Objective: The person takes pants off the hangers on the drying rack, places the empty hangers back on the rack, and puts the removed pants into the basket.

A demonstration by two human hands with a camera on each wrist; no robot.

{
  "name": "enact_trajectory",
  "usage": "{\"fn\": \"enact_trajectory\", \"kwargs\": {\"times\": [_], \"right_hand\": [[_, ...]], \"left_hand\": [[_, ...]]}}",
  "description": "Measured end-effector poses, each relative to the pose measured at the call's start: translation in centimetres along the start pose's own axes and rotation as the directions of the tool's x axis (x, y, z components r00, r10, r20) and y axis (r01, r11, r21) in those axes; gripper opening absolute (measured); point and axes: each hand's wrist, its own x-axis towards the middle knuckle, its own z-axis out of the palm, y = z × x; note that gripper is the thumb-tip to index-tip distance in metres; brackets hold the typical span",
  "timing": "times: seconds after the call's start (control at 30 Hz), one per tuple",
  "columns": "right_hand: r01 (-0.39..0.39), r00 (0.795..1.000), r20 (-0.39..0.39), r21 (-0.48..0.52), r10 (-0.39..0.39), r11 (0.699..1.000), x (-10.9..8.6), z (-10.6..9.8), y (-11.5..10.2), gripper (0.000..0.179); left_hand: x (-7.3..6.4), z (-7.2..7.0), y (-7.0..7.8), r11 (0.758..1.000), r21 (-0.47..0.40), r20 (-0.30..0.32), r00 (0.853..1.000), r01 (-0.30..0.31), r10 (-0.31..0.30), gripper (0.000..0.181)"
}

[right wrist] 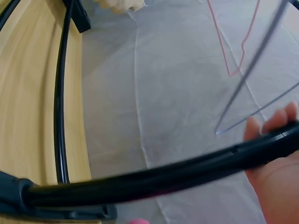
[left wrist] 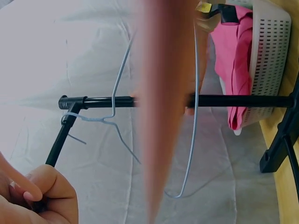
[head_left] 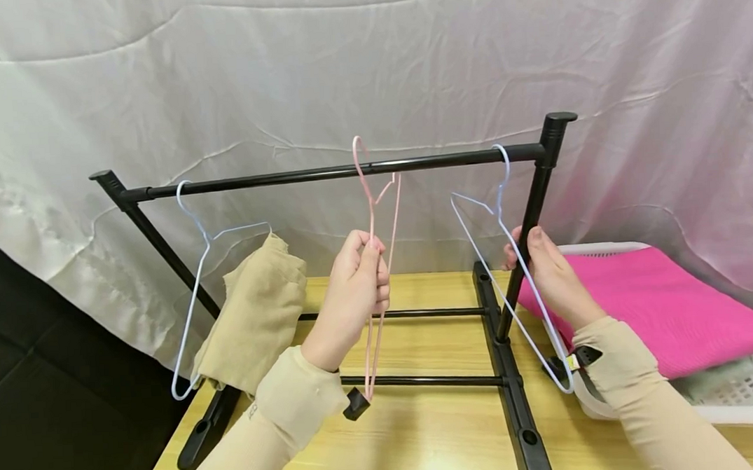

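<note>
My left hand (head_left: 356, 285) grips a thin pink hanger (head_left: 371, 211) by one side, below its hook. That hook overlaps the black rail (head_left: 273, 178) of a small clothes rack, near its middle. In the left wrist view a blurred pink strip crosses close before the camera. My right hand (head_left: 555, 276) holds the rack's right post (head_left: 535, 200), thumb on the near side, fingertips (right wrist: 252, 126) behind it. Close by, a bare light-blue hanger (head_left: 499, 194) hangs at the rail's right end. Another light-blue hanger (head_left: 208, 244) at the left carries a folded beige cloth (head_left: 254, 317).
A white perforated basket (head_left: 731, 413) with a bright pink cloth (head_left: 657, 307) stands right of the rack. The rack's feet (head_left: 523, 411) and crossbars (head_left: 433, 381) stand on a wooden table (head_left: 436, 436). Behind hangs a pale curtain (head_left: 319, 76); a black surface (head_left: 55, 389) lies left.
</note>
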Motion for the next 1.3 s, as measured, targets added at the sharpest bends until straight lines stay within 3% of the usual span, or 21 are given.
{"fn": "enact_trajectory", "kwargs": {"times": [0.33,0.63,0.97,1.3], "right_hand": [[0.021,0.998,-0.063,-0.009,-0.022,1.0,-0.2,0.9,0.8,0.052],[0.036,0.995,-0.09,0.014,-0.035,0.999,-0.1,1.3,1.2,0.047],[0.045,0.994,-0.103,0.01,-0.044,0.999,0.0,1.4,1.2,0.045],[0.048,0.993,-0.113,0.014,-0.046,0.999,0.5,1.4,1.4,0.046]], "left_hand": [[1.2,0.0,0.2,1.0,0.01,0.005,1.0,0.013,-0.013,0.018],[1.7,-0.2,-0.9,0.996,0.037,0.018,0.997,0.079,-0.079,0.021],[1.1,-0.2,-2.4,0.986,0.126,0.046,0.993,0.105,-0.111,0.02],[0.8,-0.5,-2.2,0.982,0.159,0.059,0.992,0.105,-0.116,0.024]]}}
